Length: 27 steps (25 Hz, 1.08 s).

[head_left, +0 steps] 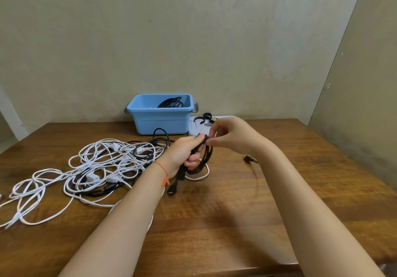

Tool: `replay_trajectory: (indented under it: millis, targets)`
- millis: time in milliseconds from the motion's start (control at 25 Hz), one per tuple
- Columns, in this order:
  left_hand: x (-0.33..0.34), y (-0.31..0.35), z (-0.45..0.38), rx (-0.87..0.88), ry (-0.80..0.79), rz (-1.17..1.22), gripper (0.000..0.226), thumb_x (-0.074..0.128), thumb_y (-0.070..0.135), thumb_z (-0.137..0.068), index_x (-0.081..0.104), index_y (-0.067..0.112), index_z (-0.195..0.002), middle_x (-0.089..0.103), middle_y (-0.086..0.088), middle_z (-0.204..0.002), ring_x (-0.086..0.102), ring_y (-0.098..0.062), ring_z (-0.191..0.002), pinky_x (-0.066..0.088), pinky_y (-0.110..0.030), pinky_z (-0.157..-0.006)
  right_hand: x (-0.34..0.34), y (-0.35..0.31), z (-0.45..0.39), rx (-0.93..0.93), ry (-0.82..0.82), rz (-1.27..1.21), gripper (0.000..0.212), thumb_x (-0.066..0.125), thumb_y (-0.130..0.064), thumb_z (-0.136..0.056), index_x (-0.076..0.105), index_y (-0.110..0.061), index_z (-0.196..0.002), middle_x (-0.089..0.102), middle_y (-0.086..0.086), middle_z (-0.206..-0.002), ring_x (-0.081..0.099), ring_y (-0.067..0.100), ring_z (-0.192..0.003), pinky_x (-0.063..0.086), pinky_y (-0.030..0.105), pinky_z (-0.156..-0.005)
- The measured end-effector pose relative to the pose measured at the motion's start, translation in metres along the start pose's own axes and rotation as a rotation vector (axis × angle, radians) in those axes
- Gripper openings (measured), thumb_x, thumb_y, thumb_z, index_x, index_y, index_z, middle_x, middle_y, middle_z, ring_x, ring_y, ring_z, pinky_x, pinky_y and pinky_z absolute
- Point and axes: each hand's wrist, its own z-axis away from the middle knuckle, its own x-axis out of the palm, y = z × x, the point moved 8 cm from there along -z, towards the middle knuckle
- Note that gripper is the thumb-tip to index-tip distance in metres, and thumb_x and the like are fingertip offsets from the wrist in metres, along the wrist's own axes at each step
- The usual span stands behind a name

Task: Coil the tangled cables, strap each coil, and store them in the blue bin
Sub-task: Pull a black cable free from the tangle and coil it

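Over the table (236, 212), both forearms reach toward 12 o'clock. The left hand (182, 154) curls its fingers round a black cable coil (204, 158) held above mid-table, while the right hand (232, 135) pinches a strap (203, 138) at the coil's top. One blue bin (161, 113) (one black coil inside) stands at 12 o'clock; one white-and-black tangle (96, 169) sprawls at 9.

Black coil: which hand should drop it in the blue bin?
Probably the left hand: it grips the black coil, while the right hand only pinches its top. The blue bin sits just beyond.
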Motion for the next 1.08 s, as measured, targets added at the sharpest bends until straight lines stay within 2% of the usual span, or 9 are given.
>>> replay_trajectory:
  millis: [160, 320, 440, 560, 640, 720, 880, 960, 1080]
  targets:
    - [0.006, 0.0, 0.008, -0.03, -0.179, 0.216, 0.044, 0.054, 0.044, -0.097, 0.039, 0.019, -0.064, 0.027, 0.006, -0.044, 0.022, -0.007, -0.034, 0.021, -0.021, -0.039, -0.007, 0.018, -0.006, 0.034, 0.124, -0.127, 0.035, 0.08, -0.045, -0.078, 0.063, -0.014, -0.076, 0.052, -0.008, -0.059, 0.044, 0.006, -0.049, 0.042, 0.026, -0.051]
    - [0.01, -0.004, 0.01, -0.043, -0.278, 0.642, 0.041, 0.053, 0.033, -0.098, 0.039, 0.018, -0.062, 0.029, 0.008, -0.041, 0.028, -0.004, -0.031, 0.023, -0.018, -0.035, 0.007, 0.022, -0.005, 0.031, 0.133, -0.187, 0.056, 0.06, -0.052, -0.093, 0.055, 0.0, -0.071, 0.04, -0.003, -0.055, 0.032, 0.006, -0.045, 0.027, 0.017, -0.044]
    - [-0.003, 0.0, 0.009, 0.022, -0.194, 0.928, 0.042, 0.052, 0.033, -0.097, 0.04, 0.02, -0.058, 0.028, 0.01, -0.038, 0.027, -0.004, -0.029, 0.022, -0.018, -0.034, 0.016, 0.032, -0.006, 0.077, 0.103, -0.37, 0.053, 0.045, -0.049, -0.102, 0.05, -0.012, -0.063, 0.04, -0.004, -0.051, 0.033, 0.011, -0.045, 0.028, 0.021, -0.046]
    - [-0.031, 0.001, 0.002, 0.08, 0.084, 1.099, 0.045, 0.053, 0.033, -0.096, 0.039, 0.022, -0.055, 0.025, 0.008, -0.038, 0.024, -0.006, -0.029, 0.023, -0.019, -0.035, 0.027, 0.048, -0.008, 0.148, 0.032, -0.345, 0.045, 0.043, -0.042, -0.104, 0.063, -0.015, -0.074, 0.045, -0.003, -0.061, 0.037, 0.013, -0.049, 0.032, 0.024, -0.049]
    - [-0.049, -0.003, 0.002, 0.102, 0.326, 1.026, 0.046, 0.054, 0.036, -0.099, 0.04, 0.022, -0.057, 0.026, 0.008, -0.041, 0.024, -0.007, -0.032, 0.024, -0.021, -0.037, 0.038, 0.057, -0.008, 0.2, -0.081, -0.171, 0.034, 0.043, -0.034, -0.104, 0.068, -0.017, -0.089, 0.048, -0.001, -0.07, 0.043, 0.014, -0.056, 0.039, 0.024, -0.049]
    - [-0.055, 0.0, 0.002, 0.133, 0.462, 0.902, 0.044, 0.052, 0.042, -0.101, 0.041, 0.022, -0.063, 0.029, 0.007, -0.046, 0.027, -0.009, -0.036, 0.028, -0.022, -0.041, 0.053, 0.06, -0.005, 0.232, -0.245, 0.015, 0.025, 0.044, -0.025, -0.104, 0.068, -0.018, -0.11, 0.053, 0.001, -0.076, 0.05, 0.016, -0.06, 0.045, 0.025, -0.049]
    - [-0.036, 0.016, 0.0, 0.258, 0.428, 0.522, 0.034, 0.042, 0.038, -0.106, 0.044, 0.017, -0.079, 0.041, 0.003, -0.058, 0.039, -0.012, -0.049, 0.037, -0.027, -0.055, 0.084, 0.046, 0.003, 0.23, -0.494, 0.243, 0.041, 0.044, -0.003, -0.098, 0.051, -0.02, -0.135, 0.062, 0.008, -0.081, 0.056, 0.018, -0.051, 0.052, 0.029, -0.049]
    - [-0.02, 0.025, 0.002, 0.291, 0.41, 0.147, 0.028, 0.041, 0.035, -0.106, 0.046, 0.016, -0.087, 0.047, 0.001, -0.065, 0.045, -0.013, -0.058, 0.041, -0.029, -0.065, 0.092, 0.032, 0.006, 0.203, -0.564, 0.287, 0.045, 0.045, 0.0, -0.094, 0.05, -0.02, -0.134, 0.064, 0.008, -0.08, 0.057, 0.018, -0.047, 0.051, 0.027, -0.046]
    - [-0.005, 0.032, 0.003, 0.307, 0.42, -0.401, 0.027, 0.044, 0.032, -0.105, 0.051, 0.01, -0.09, 0.058, 0.002, -0.071, 0.052, -0.008, -0.064, 0.04, -0.024, -0.066, 0.088, 0.006, 0.008, 0.108, -0.577, 0.292, 0.028, 0.05, -0.005, -0.093, 0.059, -0.012, -0.119, 0.065, 0.01, -0.083, 0.055, 0.017, -0.049, 0.05, 0.025, -0.049]
